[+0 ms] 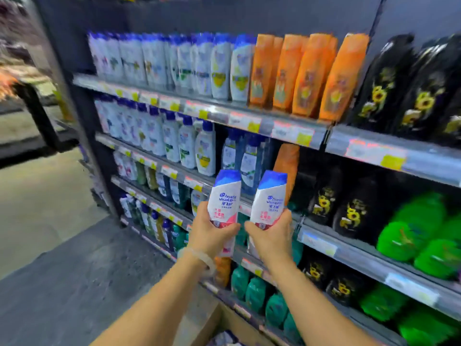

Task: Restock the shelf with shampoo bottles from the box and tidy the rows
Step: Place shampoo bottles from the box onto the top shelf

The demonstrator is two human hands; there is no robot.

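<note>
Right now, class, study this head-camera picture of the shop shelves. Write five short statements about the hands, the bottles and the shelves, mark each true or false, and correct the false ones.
1. The left hand grips a white shampoo bottle with a blue cap and pink label. True.
2. The right hand is empty. False: it grips a second white, blue-capped shampoo bottle.
3. Both held bottles are upside down. False: their blue caps point up.
4. The orange bottles stand on the top visible shelf, right of the white blue-capped row. True.
5. The bright green bottles stand at the left end of the shelves. False: they are at the right.
</note>
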